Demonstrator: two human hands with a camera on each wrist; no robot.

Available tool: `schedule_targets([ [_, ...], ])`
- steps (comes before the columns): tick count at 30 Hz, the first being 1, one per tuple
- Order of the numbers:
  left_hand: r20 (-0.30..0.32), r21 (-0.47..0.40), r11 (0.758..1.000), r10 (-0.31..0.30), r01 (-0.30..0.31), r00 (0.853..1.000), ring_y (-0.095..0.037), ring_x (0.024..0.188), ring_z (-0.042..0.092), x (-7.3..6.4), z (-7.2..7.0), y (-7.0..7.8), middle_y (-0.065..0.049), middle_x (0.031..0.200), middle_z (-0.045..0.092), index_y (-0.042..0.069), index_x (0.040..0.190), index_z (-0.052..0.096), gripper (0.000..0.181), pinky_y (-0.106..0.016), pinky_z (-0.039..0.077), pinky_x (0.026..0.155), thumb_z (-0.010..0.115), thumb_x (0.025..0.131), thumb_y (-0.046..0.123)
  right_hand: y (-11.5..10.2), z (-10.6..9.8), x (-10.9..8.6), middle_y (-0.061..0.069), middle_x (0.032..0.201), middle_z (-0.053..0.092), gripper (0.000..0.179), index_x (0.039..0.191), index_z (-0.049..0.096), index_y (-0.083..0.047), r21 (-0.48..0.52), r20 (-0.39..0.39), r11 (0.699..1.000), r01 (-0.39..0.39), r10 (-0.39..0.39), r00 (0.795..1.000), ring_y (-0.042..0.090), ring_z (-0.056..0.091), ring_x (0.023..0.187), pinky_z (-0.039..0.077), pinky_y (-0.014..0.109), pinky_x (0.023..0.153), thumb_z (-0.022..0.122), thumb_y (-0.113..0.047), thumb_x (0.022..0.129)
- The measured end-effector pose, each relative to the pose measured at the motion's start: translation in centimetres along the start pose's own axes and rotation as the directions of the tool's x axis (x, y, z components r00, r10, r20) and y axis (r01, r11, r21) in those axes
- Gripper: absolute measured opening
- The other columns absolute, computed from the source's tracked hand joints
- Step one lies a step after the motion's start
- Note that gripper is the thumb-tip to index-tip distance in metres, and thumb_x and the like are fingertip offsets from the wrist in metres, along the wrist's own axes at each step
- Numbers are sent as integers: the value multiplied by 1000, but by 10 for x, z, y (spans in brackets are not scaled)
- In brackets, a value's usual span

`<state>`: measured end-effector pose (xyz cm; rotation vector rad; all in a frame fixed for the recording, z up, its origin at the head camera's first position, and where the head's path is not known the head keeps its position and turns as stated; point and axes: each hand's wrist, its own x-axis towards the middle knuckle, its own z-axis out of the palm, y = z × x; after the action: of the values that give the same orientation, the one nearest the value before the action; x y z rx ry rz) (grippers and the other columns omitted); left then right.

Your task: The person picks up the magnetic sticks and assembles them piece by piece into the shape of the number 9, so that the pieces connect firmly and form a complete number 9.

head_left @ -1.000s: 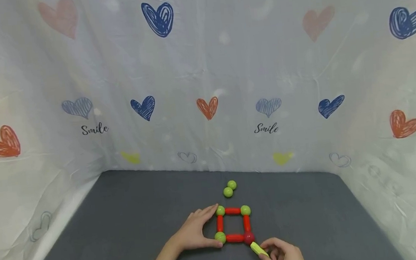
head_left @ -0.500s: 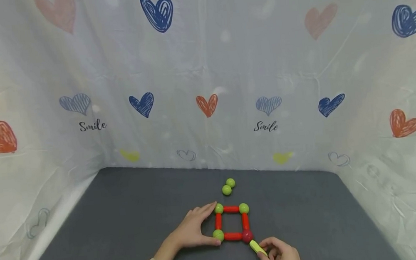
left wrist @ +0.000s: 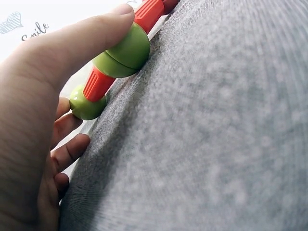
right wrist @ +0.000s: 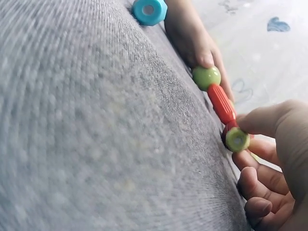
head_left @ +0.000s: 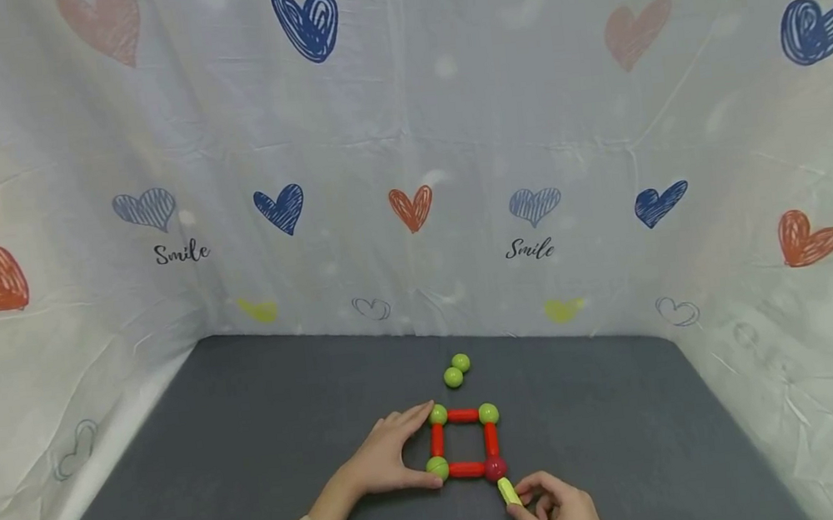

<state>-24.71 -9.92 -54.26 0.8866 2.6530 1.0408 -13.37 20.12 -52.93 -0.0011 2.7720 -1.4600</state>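
Observation:
A flat square of red magnetic rods [head_left: 467, 469] lies on the dark grey table, joined by three green balls and one crimson ball [head_left: 495, 468] at the near right corner. My left hand [head_left: 383, 460] grips its left side, thumb on the near green ball [left wrist: 126, 53] and index finger at the far green ball [left wrist: 87, 103]. My right hand [head_left: 563, 509] pinches a yellow-green magnetic rod [head_left: 509, 491] between thumb and fingers. In the head view the rod's far end is at the crimson ball; whether they touch, I cannot tell. The right wrist view shows the rod end-on [right wrist: 238, 139].
Two loose green balls [head_left: 454, 377] sit together beyond the square. A turquoise piece [right wrist: 148, 10] with a metal centre lies at the top of the right wrist view. A white curtain [head_left: 418, 276] printed with hearts surrounds the grey tabletop [head_left: 273, 408].
The right hand has turned the yellow-green rod to point more directly at the crimson ball and brought it slightly closer. The left hand and the square hold still; the camera view has shifted slightly.

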Motion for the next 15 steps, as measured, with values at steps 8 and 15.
schedule_targets([
  [8, 7, -6, 1000, -17, 17, 1000, -34, 149, 41, 0, 1, -1, -2, 171, 36, 22, 170, 30, 115, -71, 25, 119, 83, 80, 70, -1, 3, -3, -5, 82, 71, 21, 99, 77, -12, 10, 67, 1000, 14, -15, 998, 4, 50, 55, 41, 24, 48, 88, -26, 87],
  [15, -10, -14, 1000, -20, 20, 1000, -34, 148, 42, 0, 1, 0, -1, 171, 37, 21, 169, 32, 116, -71, 26, 119, 84, 78, 70, 2, 4, -2, -7, 84, 72, 15, 101, 78, -14, 24, 99, 998, 66, -68, 993, 3, 49, 55, 40, 24, 48, 85, -23, 91],
])
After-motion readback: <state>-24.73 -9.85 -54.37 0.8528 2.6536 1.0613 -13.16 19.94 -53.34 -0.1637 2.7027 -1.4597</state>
